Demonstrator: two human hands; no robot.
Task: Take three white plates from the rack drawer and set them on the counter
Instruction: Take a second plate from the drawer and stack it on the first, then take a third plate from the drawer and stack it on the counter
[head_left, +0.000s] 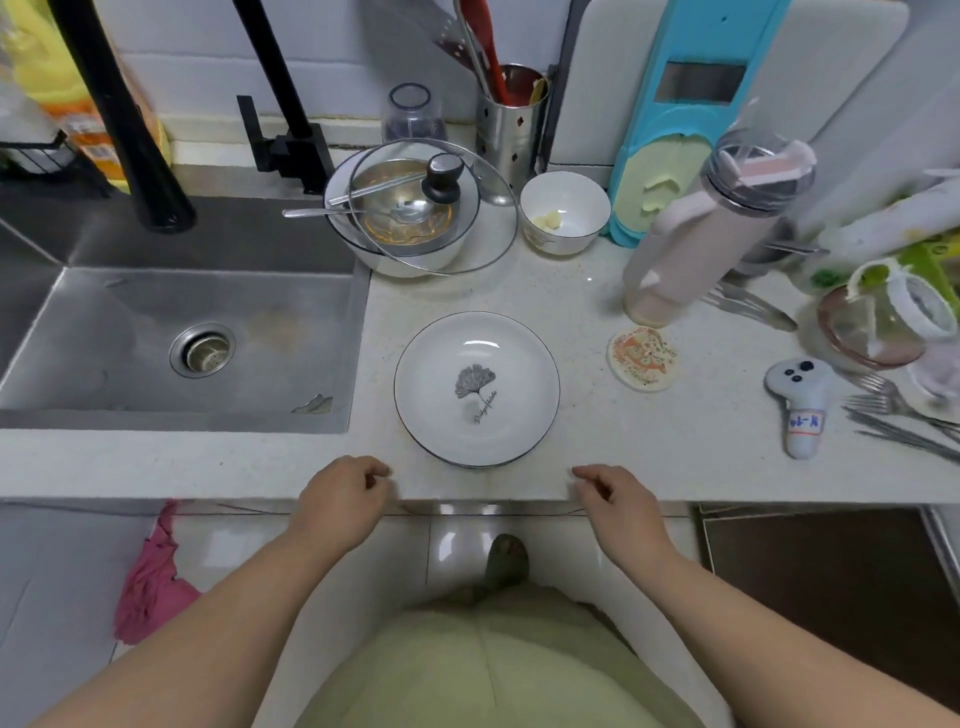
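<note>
Left hand (345, 496) loosely curled, fingers bent inward, holding nothing, hovering over the counter (649, 441) front edge; right hand (615, 501) the same, half-closed and empty, just right of it; between and just beyond them, white plates (477, 388) stacked on the counter, leaf print on the top one, a second rim visible underneath; exact count unclear; farther back, a lidded pot (410, 208); sink (182, 332) to the left.

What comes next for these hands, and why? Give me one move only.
Probably draw both hands back from the counter edge. The white plates already sit stacked on it, though I cannot count how many. The left hand and right hand are empty, fingers loosely curled, apart from the stack.
</note>
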